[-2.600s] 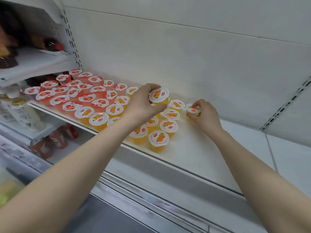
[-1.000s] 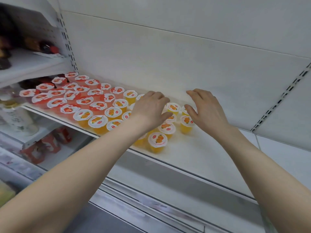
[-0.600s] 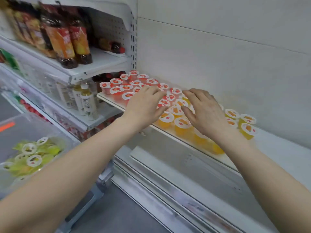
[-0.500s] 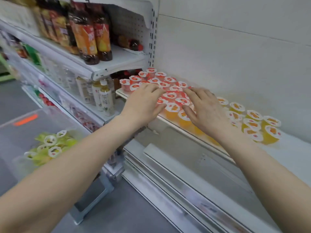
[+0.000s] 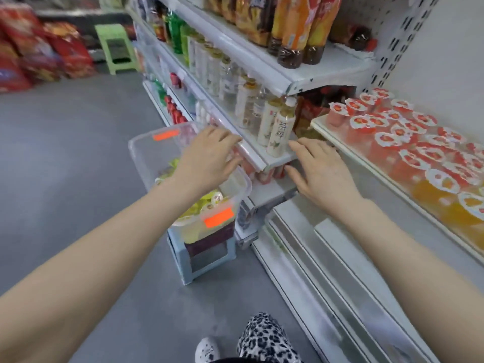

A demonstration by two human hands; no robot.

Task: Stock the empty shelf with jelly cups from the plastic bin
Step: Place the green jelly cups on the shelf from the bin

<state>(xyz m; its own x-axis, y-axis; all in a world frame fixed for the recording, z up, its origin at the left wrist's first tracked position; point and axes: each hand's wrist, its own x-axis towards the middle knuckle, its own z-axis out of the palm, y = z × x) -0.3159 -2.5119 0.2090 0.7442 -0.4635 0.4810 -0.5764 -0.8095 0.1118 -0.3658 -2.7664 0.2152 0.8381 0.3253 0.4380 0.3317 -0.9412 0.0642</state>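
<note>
A clear plastic bin (image 5: 146, 153) with orange tape marks stands on a small blue stool (image 5: 188, 260) at the left of the shelving. Green jelly cups (image 5: 207, 203) lie inside it. My left hand (image 5: 207, 161) hovers over the bin with fingers spread, holding nothing. My right hand (image 5: 322, 171) is stretched out empty to the right of the bin, in front of the lower shelf edge. The white shelf (image 5: 348, 153) at the right carries rows of red jelly cups (image 5: 387, 127) and orange jelly cups (image 5: 445, 189).
Shelves of drink bottles (image 5: 277, 127) fill the unit behind the bin, with tall brown bottles (image 5: 298, 30) above. A green stool (image 5: 115, 48) and red packaged goods (image 5: 44, 48) stand across the grey floor. My patterned trouser leg and shoe (image 5: 251, 341) show at the bottom.
Both hands have left the shelf of jelly cups and swung left toward the bin. My view turned left and down, bringing the bin and stool into the middle.
</note>
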